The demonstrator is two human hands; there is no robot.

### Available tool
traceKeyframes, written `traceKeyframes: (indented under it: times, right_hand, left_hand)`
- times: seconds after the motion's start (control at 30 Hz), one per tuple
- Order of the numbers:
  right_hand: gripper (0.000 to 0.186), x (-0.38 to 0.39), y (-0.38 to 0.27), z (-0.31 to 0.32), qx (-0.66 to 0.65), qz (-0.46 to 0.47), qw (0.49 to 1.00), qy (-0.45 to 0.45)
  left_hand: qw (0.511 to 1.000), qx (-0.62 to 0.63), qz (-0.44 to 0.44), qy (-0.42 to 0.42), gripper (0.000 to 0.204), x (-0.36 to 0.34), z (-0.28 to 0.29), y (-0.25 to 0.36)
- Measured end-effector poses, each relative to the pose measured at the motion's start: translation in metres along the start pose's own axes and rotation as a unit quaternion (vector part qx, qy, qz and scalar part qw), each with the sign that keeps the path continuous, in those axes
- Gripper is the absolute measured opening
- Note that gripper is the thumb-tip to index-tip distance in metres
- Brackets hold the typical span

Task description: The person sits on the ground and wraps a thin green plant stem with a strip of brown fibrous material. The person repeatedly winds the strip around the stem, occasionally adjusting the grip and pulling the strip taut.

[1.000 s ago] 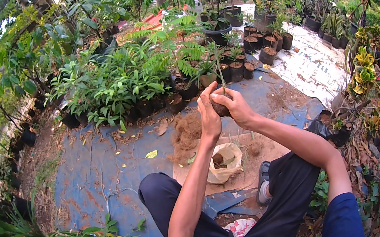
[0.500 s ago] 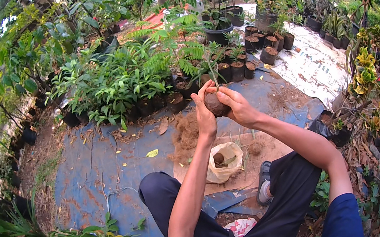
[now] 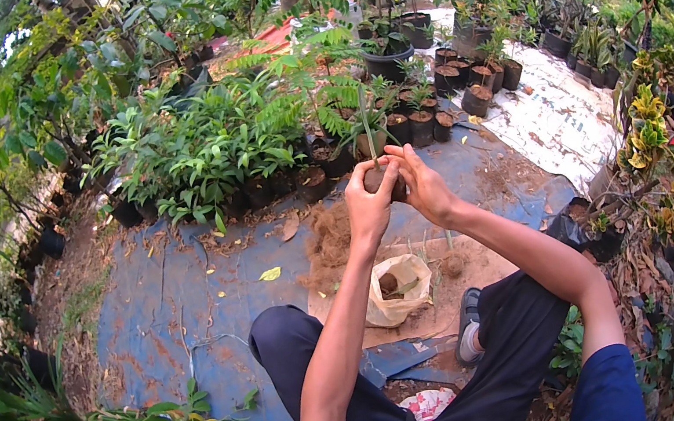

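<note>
A small brown root ball (image 3: 377,179) with a thin green stem rising from it is held up in front of me, above the tarp. My left hand (image 3: 367,211) is closed on it from the left, thumb across its near side. My right hand (image 3: 426,189) cups its right side with bent fingers. Below my wrists stands an open pale plastic bag (image 3: 383,316) with a brown ball and some green pieces inside. A heap of loose brown fibre (image 3: 330,237) lies beyond the bag to its left, and a smaller clump of fibre (image 3: 453,264) to its right.
Bag and clump rest on a brown sheet (image 3: 490,261) over a blue tarp (image 3: 168,319). Leafy seedlings in black bags (image 3: 258,190) line the tarp's far edge. A white sheet (image 3: 547,104) spreads at far right. My bent legs flank the bag; yellow-leaved shrubs (image 3: 648,127) grow at right.
The left hand has turned so its thumb now lies across the ball's near side. The right hand has shifted slightly on the ball, and the stem now stands more upright.
</note>
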State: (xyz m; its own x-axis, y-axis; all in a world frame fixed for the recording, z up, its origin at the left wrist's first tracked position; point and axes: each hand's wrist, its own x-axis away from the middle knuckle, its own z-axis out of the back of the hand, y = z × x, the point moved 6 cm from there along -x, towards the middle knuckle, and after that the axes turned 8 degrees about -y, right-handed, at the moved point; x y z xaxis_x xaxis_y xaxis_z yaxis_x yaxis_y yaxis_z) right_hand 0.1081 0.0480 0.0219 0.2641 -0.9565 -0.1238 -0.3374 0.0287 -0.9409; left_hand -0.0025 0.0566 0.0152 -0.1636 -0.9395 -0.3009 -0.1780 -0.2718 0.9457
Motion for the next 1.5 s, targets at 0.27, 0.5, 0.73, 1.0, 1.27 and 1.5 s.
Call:
traceKeyframes:
  times: [0.27,0.5,0.73,1.0,1.27,1.5]
  right_hand:
    - [0.066,0.005,-0.038,0.006,0.329,0.111,0.938,-0.007]
    - [0.067,-0.003,-0.028,0.013,0.298,0.099,0.949,-0.011]
    - [0.065,0.001,-0.03,0.01,0.304,0.098,0.948,-0.002]
    - [0.062,0.003,-0.036,0.009,0.295,0.11,0.949,0.003]
    - [0.056,0.004,-0.038,0.007,0.311,0.134,0.941,0.005]
    - [0.054,0.007,-0.042,0.005,0.325,0.129,0.937,0.001]
  left_hand:
    - [0.909,0.384,0.16,-0.013,0.042,0.005,-0.006,-0.033]
    - [0.898,0.412,0.154,-0.02,0.04,0.003,-0.007,-0.035]
    - [0.902,0.402,0.153,-0.033,0.035,0.006,-0.011,-0.032]
    - [0.887,0.435,0.131,-0.086,0.032,0.006,-0.016,-0.021]
    - [0.895,0.412,0.162,-0.061,0.028,0.009,-0.015,-0.027]
    - [0.926,0.348,0.132,-0.056,0.02,0.01,-0.017,-0.022]
